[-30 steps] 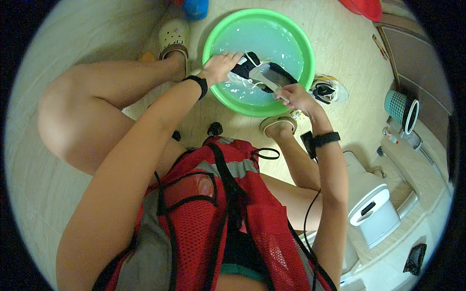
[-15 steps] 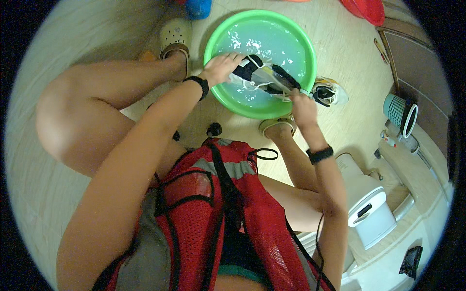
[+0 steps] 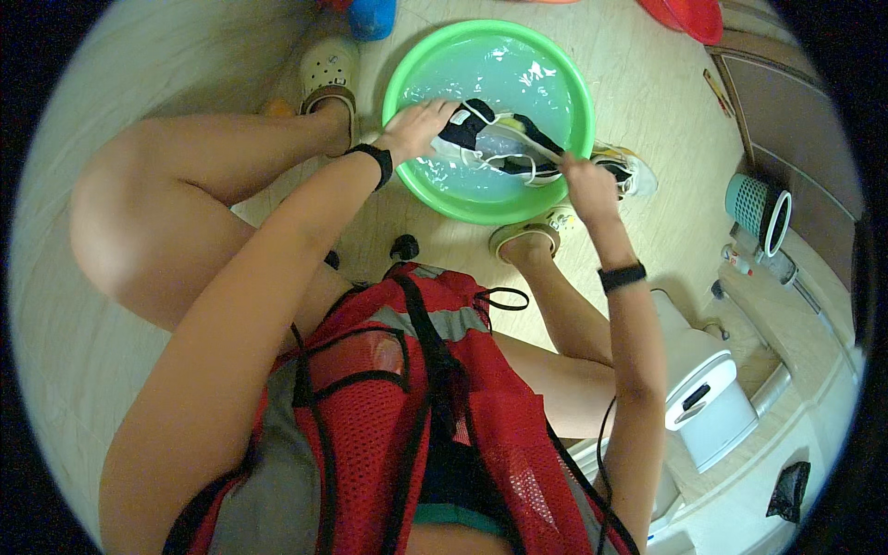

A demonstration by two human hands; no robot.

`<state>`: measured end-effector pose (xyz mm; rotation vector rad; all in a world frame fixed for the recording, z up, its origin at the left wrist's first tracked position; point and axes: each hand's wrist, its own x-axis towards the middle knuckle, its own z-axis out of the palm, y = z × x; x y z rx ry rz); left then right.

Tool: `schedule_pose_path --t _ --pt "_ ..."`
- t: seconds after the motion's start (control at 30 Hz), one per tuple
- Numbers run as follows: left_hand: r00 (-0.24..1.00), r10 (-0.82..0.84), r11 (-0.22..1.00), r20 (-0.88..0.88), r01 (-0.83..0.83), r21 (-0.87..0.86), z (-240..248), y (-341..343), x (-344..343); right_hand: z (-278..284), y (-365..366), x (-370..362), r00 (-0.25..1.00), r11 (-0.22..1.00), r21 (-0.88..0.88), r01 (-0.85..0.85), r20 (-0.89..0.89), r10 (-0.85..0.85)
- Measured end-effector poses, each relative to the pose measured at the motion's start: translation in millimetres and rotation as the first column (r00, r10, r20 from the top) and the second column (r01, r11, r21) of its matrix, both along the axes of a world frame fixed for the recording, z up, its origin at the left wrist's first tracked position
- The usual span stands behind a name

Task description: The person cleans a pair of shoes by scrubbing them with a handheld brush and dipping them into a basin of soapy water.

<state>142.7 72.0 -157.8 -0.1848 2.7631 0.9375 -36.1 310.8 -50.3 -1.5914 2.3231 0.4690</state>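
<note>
A black-and-white lace-up shoe (image 3: pixel 462 139) lies tilted over the water in a round green basin (image 3: pixel 396 92), its laces loose. My left hand (image 3: pixel 421 128) is closed on the toe end, above the basin's left side. At the opposite end, near the right rim, my right hand (image 3: pixel 590 185) is a closed fist. From its fingers a pale, narrow, handle-like strip (image 3: pixel 532 145) runs along the shoe's opening; its kind cannot be made out. The second shoe (image 3: pixel 629 171), white and black, rests on the floor just right of the basin, partly behind my right hand.
My feet wear beige clogs (image 3: pixel 328 74) on either side of the basin. A blue container (image 3: pixel 373 17) and a red basin (image 3: pixel 689 18) stand farther off. To the right are a teal perforated basket (image 3: pixel 745 203), a white toilet (image 3: pixel 717 416) and a black plastic bag (image 3: pixel 789 492).
My right hand has moved slightly up and right along the shoe's end. My left hand keeps its hold on the toe. The whole view has shifted a little.
</note>
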Motion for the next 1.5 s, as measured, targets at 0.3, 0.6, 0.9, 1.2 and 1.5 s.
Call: schedule_pose_path --t 0.3,0.6,0.9,1.2,1.5 --pt "0.998 -0.05 0.998 0.026 0.051 -0.032 2 -2 0 19 -12 -14 1.0 0.995 0.096 0.005 -0.027 -0.003" --pt "0.995 -0.029 0.999 0.095 0.032 -0.038 1 3 0 8 -15 -32 0.988 0.992 0.055 -0.113 -0.105 0.118" --pt "0.996 0.02 0.999 0.088 -0.016 -0.044 -13 7 3 16 -47 -27 0.971 0.969 0.091 -0.228 -0.052 0.233" --pt "0.991 -0.066 0.995 0.112 0.074 -0.067 -11 5 -2 -4 -56 4 0.983 0.983 0.041 -0.18 0.035 0.178" --pt "0.987 -0.054 0.998 0.155 0.06 -0.033 -3 -1 -3 23 -18 15 0.915 0.957 0.01 -0.289 -0.291 0.279"
